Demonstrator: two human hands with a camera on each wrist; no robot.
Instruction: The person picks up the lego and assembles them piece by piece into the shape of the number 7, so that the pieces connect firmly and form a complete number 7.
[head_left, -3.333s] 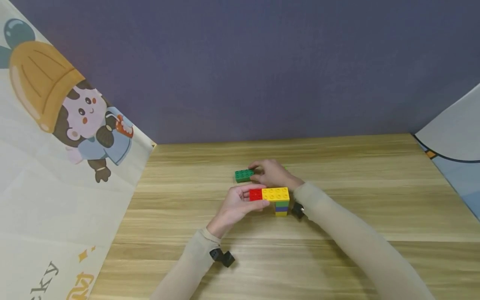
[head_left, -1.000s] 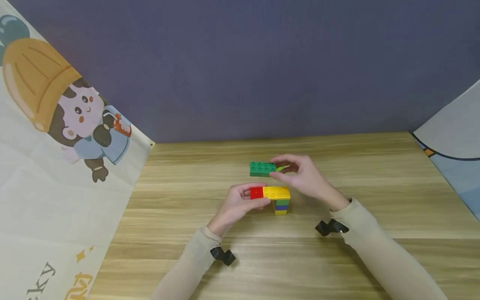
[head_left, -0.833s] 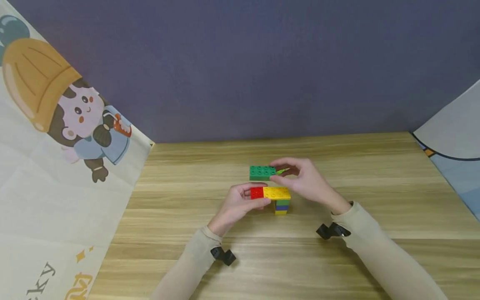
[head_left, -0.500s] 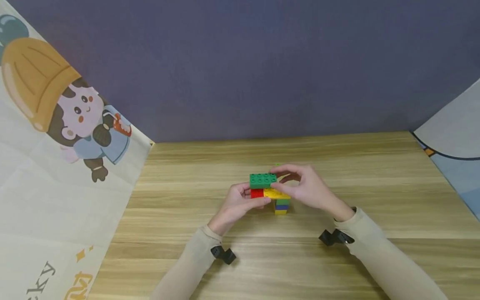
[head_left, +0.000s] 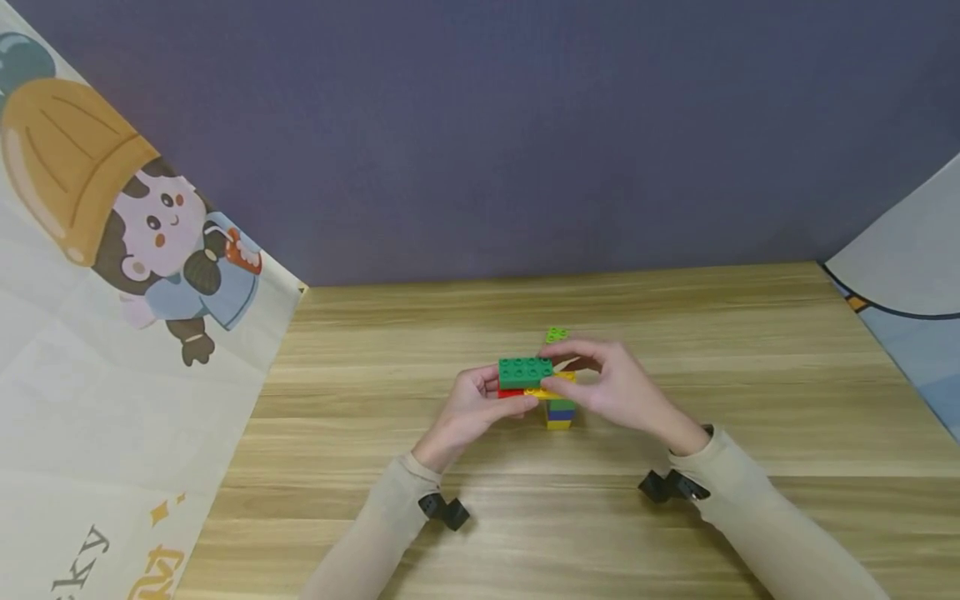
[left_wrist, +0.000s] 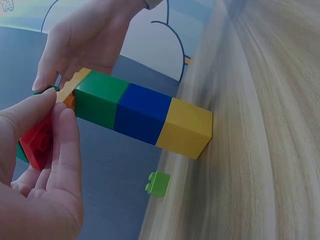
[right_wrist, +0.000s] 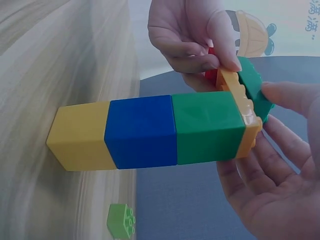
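In the head view my left hand [head_left: 468, 410] pinches the red brick [left_wrist: 37, 142] where it meets the flat yellow brick [right_wrist: 245, 115]. That yellow brick caps a column of green [left_wrist: 101, 97], blue [left_wrist: 142, 113] and yellow [left_wrist: 185, 127] blocks standing on the table, and the red brick juts out to the left beside it. My right hand [head_left: 626, 392] holds a dark green eight-stud brick [head_left: 523, 372] by its right end, thumb in front and fingers behind. This brick overlaps the red and yellow tops; the right wrist view shows it tilted against the yellow studs.
A small lime green brick [head_left: 557, 334] sits on the wooden table [head_left: 375, 350] behind the column, partly hidden by the right hand. A dark blue backdrop [head_left: 562, 167] rises at the table's far edge, with a printed cartoon sheet [head_left: 90, 350] on the left.
The right hand picked the dark green brick off the table, brought it right, then lowered it toward me over the red and yellow bricks. The left hand kept its hold.
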